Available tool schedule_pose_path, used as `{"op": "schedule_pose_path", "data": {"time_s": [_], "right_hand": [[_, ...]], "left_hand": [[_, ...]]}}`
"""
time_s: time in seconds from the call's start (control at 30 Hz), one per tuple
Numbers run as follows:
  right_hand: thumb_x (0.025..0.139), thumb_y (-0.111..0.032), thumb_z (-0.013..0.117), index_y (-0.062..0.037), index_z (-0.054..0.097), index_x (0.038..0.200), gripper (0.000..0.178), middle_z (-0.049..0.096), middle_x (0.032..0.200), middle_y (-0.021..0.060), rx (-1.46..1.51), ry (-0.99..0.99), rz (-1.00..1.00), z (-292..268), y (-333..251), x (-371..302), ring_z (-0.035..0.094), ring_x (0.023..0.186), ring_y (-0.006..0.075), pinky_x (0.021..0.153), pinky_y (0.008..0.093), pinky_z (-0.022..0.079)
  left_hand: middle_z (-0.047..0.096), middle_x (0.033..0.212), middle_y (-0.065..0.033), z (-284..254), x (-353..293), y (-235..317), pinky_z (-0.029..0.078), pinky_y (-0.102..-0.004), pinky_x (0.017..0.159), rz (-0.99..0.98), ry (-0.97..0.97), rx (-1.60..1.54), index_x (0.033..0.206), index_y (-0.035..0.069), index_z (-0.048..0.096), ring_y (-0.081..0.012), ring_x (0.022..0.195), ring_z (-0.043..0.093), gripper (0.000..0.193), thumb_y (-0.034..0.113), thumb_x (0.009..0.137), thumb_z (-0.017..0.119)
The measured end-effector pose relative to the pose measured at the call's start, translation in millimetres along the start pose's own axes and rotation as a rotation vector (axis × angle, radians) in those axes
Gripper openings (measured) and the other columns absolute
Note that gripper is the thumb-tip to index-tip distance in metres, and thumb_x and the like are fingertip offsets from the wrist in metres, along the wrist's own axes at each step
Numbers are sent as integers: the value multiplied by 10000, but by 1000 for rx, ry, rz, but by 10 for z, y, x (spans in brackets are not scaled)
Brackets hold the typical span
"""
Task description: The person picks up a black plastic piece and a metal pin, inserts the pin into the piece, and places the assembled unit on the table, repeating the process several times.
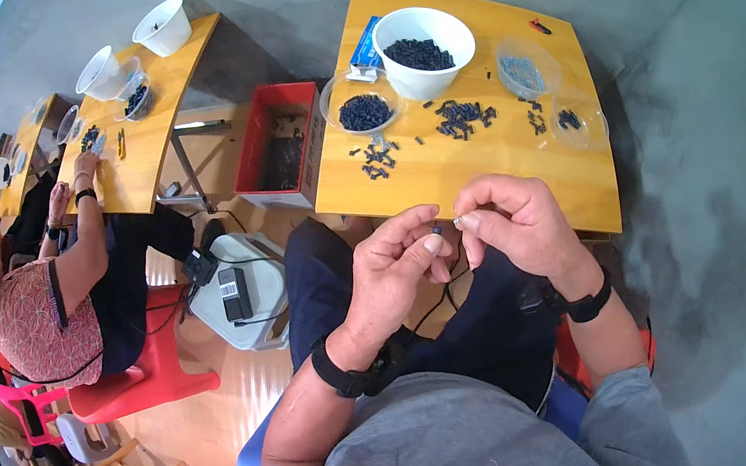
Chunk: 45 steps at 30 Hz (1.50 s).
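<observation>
Above my lap, just off the table's near edge, my left hand (386,276) pinches a small dark plastic piece (436,230) between thumb and finger. Facing it, my right hand (523,224) pinches a tiny pale, shiny piece (457,220); its exact kind is too small to make out. The two pieces are close but apart. Beyond my hands, loose black parts (462,117) lie in a heap on the yellow table (483,179), with a smaller cluster (376,165) to the left. A clear bowl of black parts (364,113) stands behind that cluster.
At the back stands a white tub (406,82) of black parts beside a blue box (365,47). Clear containers (524,71) sit at the right. A red carton (279,150) is on the floor left of the table. Another person (46,301) works at a neighbouring table.
</observation>
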State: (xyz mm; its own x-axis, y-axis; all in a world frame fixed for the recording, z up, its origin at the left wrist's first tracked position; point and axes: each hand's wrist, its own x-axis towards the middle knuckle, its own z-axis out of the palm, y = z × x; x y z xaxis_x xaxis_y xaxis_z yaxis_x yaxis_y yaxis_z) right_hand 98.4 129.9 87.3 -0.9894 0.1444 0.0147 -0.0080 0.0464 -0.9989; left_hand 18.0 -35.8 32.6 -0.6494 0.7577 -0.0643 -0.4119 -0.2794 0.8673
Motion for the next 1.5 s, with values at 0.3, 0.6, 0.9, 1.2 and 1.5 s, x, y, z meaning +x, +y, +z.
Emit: {"op": "schedule_pose_path", "data": {"time_s": [0.3,0.6,0.9,1.2,1.5], "right_hand": [[897,-17,519,25,562,919,63,583,749,40,379,127,72,247,214,-132,584,581,98,529,229,502],[900,-31,533,8,578,941,72,632,798,57,433,241,51,500,326,-155,624,676,109,606,229,526],[909,-21,523,20,577,947,77,639,821,76,564,273,-9,598,397,-135,650,747,134,667,270,565],[896,-16,528,28,576,913,67,633,794,77,476,260,21,561,399,-82,642,702,127,644,258,558],[874,-1,524,42,579,882,70,621,777,62,259,197,98,467,408,-119,638,678,118,609,238,533]], "left_hand": [[647,888,-67,-58,-75,-5,492,-246,634,-54,95,-29,1031,12,604,-126,697,608,141,72,918,546],[640,832,-19,-80,-114,-53,457,-215,662,6,162,-279,1001,25,639,-83,735,578,126,66,890,595],[661,847,-56,-50,-141,-111,534,-269,680,-17,192,-246,984,25,613,-122,737,645,108,62,898,561],[641,726,-40,-146,-107,6,402,-201,509,-56,145,-2,855,13,634,-69,593,550,55,14,838,582],[626,699,-22,-278,-89,100,423,-194,505,-235,-22,215,864,-17,667,-70,560,553,73,23,806,647]]}}
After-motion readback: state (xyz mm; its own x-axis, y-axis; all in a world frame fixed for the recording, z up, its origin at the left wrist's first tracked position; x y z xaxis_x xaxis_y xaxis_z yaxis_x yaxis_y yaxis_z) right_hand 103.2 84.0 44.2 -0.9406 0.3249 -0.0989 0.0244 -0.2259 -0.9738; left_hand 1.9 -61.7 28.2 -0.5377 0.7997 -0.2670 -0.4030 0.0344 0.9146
